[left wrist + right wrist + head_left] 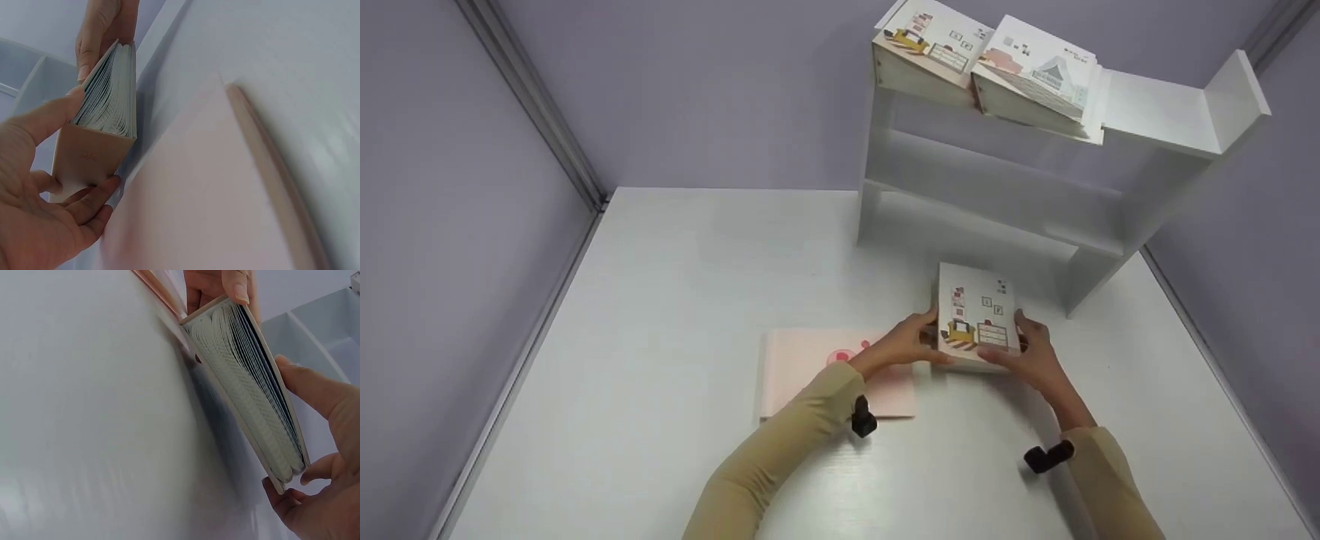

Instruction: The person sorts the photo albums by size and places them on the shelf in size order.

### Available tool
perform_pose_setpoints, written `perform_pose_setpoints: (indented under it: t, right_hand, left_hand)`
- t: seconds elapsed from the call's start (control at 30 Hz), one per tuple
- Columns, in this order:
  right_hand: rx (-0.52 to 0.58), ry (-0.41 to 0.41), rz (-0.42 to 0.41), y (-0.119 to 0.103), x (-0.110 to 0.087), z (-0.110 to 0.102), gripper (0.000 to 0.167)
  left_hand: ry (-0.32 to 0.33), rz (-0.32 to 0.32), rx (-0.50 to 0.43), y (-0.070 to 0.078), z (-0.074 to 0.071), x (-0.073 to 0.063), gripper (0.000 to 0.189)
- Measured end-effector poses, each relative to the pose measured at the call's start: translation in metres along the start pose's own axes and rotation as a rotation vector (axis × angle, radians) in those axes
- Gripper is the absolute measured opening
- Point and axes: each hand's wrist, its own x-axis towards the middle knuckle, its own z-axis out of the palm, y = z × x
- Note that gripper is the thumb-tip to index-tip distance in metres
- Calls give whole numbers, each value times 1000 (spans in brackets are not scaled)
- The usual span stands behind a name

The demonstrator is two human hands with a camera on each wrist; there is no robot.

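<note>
A thick photo album (976, 304) with a pale illustrated cover is held between both hands, front of the white shelf. My left hand (901, 346) grips its left side, thumb on the cover's edge and fingers at the spine (90, 154) in the left wrist view. On the opposite side my right hand (1035, 361) holds it, thumb on the cover and fingers beneath the lower edge. The right wrist view shows its fanned page edges (242, 377), tilted over the table. Beside and partly under my left forearm lies a pink album (799, 371), flat on the table.
A white shelf unit (997, 169) stands at the back right. On its top board lean two illustrated albums, one left (937, 37) and one right of it (1039, 67). Purple-grey walls border the white table (675, 300).
</note>
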Motion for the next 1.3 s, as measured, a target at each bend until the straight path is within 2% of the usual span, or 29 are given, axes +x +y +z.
perform_pose_setpoints:
  t: [0.17,0.33,0.47,0.97,1.17,1.3]
  right_hand:
    - [-32,12,-22,-2,-2,0,115]
    - [-25,20,-65,-5,-6,-1,116]
    - [-8,27,-97,-7,-9,-3,116]
    - [-36,69,-125,-12,-20,-5,123]
    - [-28,113,-133,-16,-23,-3,124]
    - [-15,153,-173,-19,-25,-2,123]
  left_hand:
    - [4,5,-46,1,-2,-1,100]
    - [0,53,-85,1,-3,-1,101]
    - [10,64,-63,3,-5,-3,103]
    - [19,97,-5,13,-7,-6,104]
    - [19,103,42,17,-9,-8,105]
    - [23,127,50,20,-11,-9,104]
